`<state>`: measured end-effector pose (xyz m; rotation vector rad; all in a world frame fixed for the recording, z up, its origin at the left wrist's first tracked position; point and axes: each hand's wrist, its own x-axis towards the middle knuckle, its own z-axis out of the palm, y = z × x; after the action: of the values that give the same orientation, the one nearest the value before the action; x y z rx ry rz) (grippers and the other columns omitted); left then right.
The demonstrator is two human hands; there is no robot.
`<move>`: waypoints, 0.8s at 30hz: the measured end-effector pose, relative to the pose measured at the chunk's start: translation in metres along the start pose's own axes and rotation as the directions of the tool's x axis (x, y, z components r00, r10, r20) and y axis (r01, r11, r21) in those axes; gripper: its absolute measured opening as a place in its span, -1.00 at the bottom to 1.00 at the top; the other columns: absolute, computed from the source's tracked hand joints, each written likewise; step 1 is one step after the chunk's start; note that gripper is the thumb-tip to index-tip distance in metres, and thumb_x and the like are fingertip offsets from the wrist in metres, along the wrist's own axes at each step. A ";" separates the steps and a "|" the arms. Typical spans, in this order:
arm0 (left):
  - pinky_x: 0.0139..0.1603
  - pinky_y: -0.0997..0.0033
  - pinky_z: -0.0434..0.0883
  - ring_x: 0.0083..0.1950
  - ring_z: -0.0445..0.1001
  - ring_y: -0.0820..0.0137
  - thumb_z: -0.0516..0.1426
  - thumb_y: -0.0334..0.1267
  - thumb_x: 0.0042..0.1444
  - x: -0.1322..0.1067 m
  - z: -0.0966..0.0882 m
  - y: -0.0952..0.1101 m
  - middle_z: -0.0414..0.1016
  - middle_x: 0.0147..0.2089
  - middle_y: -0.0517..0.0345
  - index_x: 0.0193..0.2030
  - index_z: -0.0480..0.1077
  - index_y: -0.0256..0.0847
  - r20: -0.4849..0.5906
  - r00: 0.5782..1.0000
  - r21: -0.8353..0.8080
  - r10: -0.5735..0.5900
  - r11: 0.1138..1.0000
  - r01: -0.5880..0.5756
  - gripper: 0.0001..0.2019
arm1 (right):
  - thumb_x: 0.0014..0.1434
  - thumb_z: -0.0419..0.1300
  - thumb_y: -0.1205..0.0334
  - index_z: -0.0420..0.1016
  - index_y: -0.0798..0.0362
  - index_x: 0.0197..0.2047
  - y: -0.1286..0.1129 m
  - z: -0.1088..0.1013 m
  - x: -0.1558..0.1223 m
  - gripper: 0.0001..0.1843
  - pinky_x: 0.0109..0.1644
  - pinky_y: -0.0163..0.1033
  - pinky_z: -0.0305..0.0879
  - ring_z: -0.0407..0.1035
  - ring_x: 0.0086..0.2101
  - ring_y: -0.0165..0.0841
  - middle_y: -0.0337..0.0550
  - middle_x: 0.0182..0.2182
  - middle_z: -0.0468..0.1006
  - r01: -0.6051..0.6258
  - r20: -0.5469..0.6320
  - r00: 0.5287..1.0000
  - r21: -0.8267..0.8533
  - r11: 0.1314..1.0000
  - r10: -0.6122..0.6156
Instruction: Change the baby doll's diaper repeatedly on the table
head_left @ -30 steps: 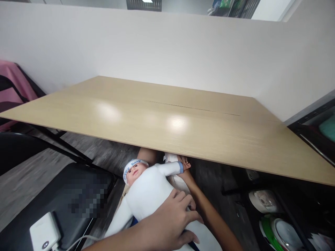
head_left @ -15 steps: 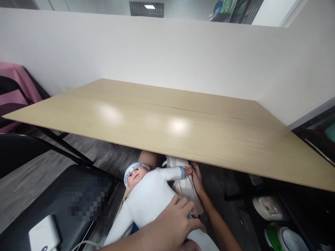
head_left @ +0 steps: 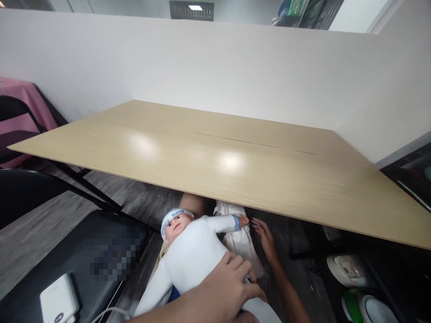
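Observation:
A baby doll (head_left: 198, 251) in a white suit and a white cap with blue lettering lies face up across my lap, its head to the left. My left hand (head_left: 235, 280) is closed over its lower body, fingers curled around it. Beside the doll, under its outstretched arm, is a white diaper (head_left: 240, 240) with orange edging, partly hidden by the doll and the table edge. My right hand (head_left: 264, 233) is open just right of the diaper and the doll's small hand, fingers extended and apart from both.
A light wooden table (head_left: 188, 152) overhangs my lap. At left stands a black chair (head_left: 81, 251) bearing a white power bank (head_left: 59, 298) with a cable. Round containers (head_left: 373, 309) sit on a dark shelf at lower right. A white wall (head_left: 215, 67) rises behind.
My right hand has come off the diaper and shifted slightly right, its fingers opening. The left hand and doll stay nearly the same.

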<state>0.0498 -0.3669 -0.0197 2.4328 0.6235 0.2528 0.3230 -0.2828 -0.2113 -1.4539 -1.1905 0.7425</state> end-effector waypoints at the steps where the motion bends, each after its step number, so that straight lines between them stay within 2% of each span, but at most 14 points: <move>1: 0.24 0.11 0.32 0.23 0.53 0.15 0.23 0.26 0.46 0.000 0.000 0.000 0.56 0.28 0.08 0.31 0.56 0.04 -0.006 1.000 -0.002 -0.003 1.000 0.003 -0.51 | 0.49 0.23 -0.28 0.65 0.02 -0.03 -0.009 -0.011 -0.003 -0.50 0.01 -0.01 0.61 0.62 -0.12 -0.16 -0.01 -0.09 0.72 0.016 -0.025 1.000 -0.015 1.000 -0.016; 3: 0.22 0.11 0.33 0.21 0.53 0.15 0.25 0.27 0.44 -0.001 0.001 0.000 0.56 0.27 0.09 0.31 0.56 0.05 -0.026 1.000 -0.008 -0.008 1.000 0.008 -0.51 | 0.46 0.23 -0.29 0.66 -0.02 -0.06 -0.035 -0.027 -0.009 -0.51 0.07 0.01 0.57 0.61 -0.10 -0.11 -0.01 -0.12 0.73 0.060 -0.046 0.997 -0.051 0.997 -0.063; 5: 0.22 0.12 0.33 0.19 0.53 0.16 0.27 0.26 0.43 -0.003 0.003 0.000 0.57 0.27 0.11 0.29 0.57 0.06 -0.050 0.999 -0.012 -0.006 1.000 0.006 -0.52 | 0.44 0.32 -0.14 0.69 -0.05 -0.02 -0.071 -0.030 -0.016 -0.66 0.14 -0.01 0.53 0.62 -0.07 -0.12 -0.06 -0.12 0.74 0.141 0.037 0.990 -0.099 0.985 -0.138; 6: 0.23 0.12 0.33 0.19 0.52 0.16 0.27 0.26 0.43 -0.005 0.004 0.000 0.57 0.27 0.12 0.29 0.57 0.07 -0.063 0.998 -0.013 -0.004 1.000 0.003 -0.53 | 0.48 0.29 -0.05 0.70 -0.07 0.03 -0.090 -0.026 -0.018 -0.72 0.17 -0.01 0.53 0.62 -0.03 -0.11 -0.05 -0.07 0.74 0.254 0.183 0.957 -0.157 0.954 -0.224; 8: 0.26 0.12 0.33 0.21 0.52 0.16 0.28 0.24 0.43 -0.008 0.005 -0.001 0.58 0.27 0.13 0.30 0.57 0.07 -0.091 0.996 -0.007 0.010 1.000 -0.011 -0.54 | 0.52 0.23 0.10 0.66 -0.11 0.20 -0.126 -0.006 -0.022 -0.72 0.29 0.02 0.48 0.58 0.13 -0.09 -0.03 0.10 0.71 0.468 0.448 0.824 -0.192 0.862 -0.348; 9: 0.29 0.13 0.32 0.23 0.52 0.16 0.27 0.22 0.45 -0.010 0.005 -0.001 0.59 0.27 0.13 0.30 0.56 0.06 -0.100 0.995 -0.003 0.023 1.000 -0.023 -0.55 | 0.52 0.21 0.16 0.62 -0.13 0.28 -0.141 0.007 -0.022 -0.66 0.35 0.05 0.44 0.53 0.21 -0.09 -0.03 0.18 0.68 0.544 0.549 0.753 -0.210 0.813 -0.362; 11: 0.29 0.14 0.33 0.23 0.52 0.17 0.25 0.21 0.47 -0.011 0.005 -0.002 0.61 0.26 0.14 0.31 0.55 0.04 -0.108 0.992 0.018 0.064 0.998 -0.062 -0.55 | 0.43 0.27 0.25 0.51 -0.10 0.43 -0.161 0.037 -0.019 -0.47 0.43 0.12 0.35 0.44 0.31 -0.04 0.01 0.34 0.59 0.626 0.700 0.655 -0.291 0.724 -0.285; 13: 0.29 0.15 0.35 0.20 0.55 0.19 0.21 0.21 0.50 -0.010 0.007 -0.005 0.65 0.24 0.14 0.32 0.53 0.00 -0.120 0.985 0.066 0.122 0.991 -0.115 -0.54 | 0.35 0.29 0.35 0.47 0.01 0.43 -0.171 0.065 -0.013 -0.40 0.43 0.13 0.31 0.44 0.28 -0.02 0.08 0.31 0.60 0.654 0.775 0.615 -0.400 0.642 -0.143; 16: 0.45 0.12 0.34 0.19 0.58 0.22 0.19 0.17 0.53 -0.017 0.018 -0.015 0.70 0.21 0.12 0.36 0.48 -0.07 -0.193 0.957 0.183 0.218 0.966 -0.184 -0.53 | 0.34 0.27 0.37 0.57 0.09 0.16 -0.179 0.093 -0.007 -0.66 0.30 0.04 0.36 0.51 0.11 -0.05 0.07 0.08 0.69 0.681 0.817 0.576 -0.455 0.574 -0.035; 19: 0.70 -0.02 0.17 0.30 0.58 0.24 0.19 0.01 0.57 -0.051 0.039 -0.031 0.72 0.22 0.17 0.39 0.46 0.05 -0.313 0.915 0.261 0.253 0.950 -0.173 -0.64 | 0.40 0.29 0.29 0.54 0.05 0.03 -0.190 0.103 -0.013 -0.85 0.16 -0.04 0.38 0.53 0.00 -0.09 0.00 -0.03 0.68 0.702 0.833 0.552 -0.436 0.563 -0.042; 20: 0.71 -0.09 0.17 0.31 0.59 0.22 0.18 -0.04 0.57 -0.071 0.047 -0.038 0.73 0.19 0.20 0.33 0.50 0.13 -0.373 0.897 0.259 0.237 0.955 -0.145 -0.72 | 0.42 0.29 0.28 0.52 0.05 0.02 -0.195 0.104 -0.017 -0.86 0.14 -0.05 0.38 0.53 0.00 -0.09 0.00 -0.03 0.68 0.713 0.838 0.543 -0.429 0.554 -0.050; 22: 0.64 -0.13 0.34 0.13 0.67 0.20 0.15 -0.09 0.53 -0.119 0.063 -0.052 0.76 -0.01 0.26 0.08 0.58 0.18 -0.499 0.864 0.131 0.063 0.991 0.004 -0.84 | 0.42 0.29 0.30 0.48 0.04 0.02 -0.208 0.103 -0.026 -0.87 0.13 -0.04 0.38 0.52 0.01 -0.08 -0.01 -0.04 0.67 0.740 0.845 0.530 -0.415 0.529 -0.078; 23: 0.59 -0.20 0.41 0.09 0.68 0.14 0.14 -0.08 0.50 -0.144 0.070 -0.060 0.74 -0.09 0.24 -0.03 0.59 0.18 -0.555 0.824 0.014 -0.110 0.990 0.142 -0.84 | 0.42 0.28 0.31 0.47 0.03 0.02 -0.216 0.102 -0.030 -0.87 0.14 -0.03 0.37 0.52 0.01 -0.07 -0.01 -0.03 0.67 0.751 0.844 0.527 -0.410 0.517 -0.096; 24: 0.53 -0.27 0.47 0.11 0.68 0.05 0.13 -0.06 0.47 -0.167 0.077 -0.066 0.70 -0.13 0.21 -0.11 0.57 0.19 -0.626 0.733 -0.107 -0.266 0.961 0.257 -0.83 | 0.43 0.27 0.33 0.46 0.03 0.01 -0.223 0.100 -0.034 -0.87 0.15 -0.02 0.38 0.51 0.00 -0.07 -0.01 -0.03 0.66 0.759 0.842 0.526 -0.404 0.510 -0.116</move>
<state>-0.0963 -0.4417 -0.1265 2.1751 1.2422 0.9868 0.1595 -0.2953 -0.0265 -1.2849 -2.7197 0.3924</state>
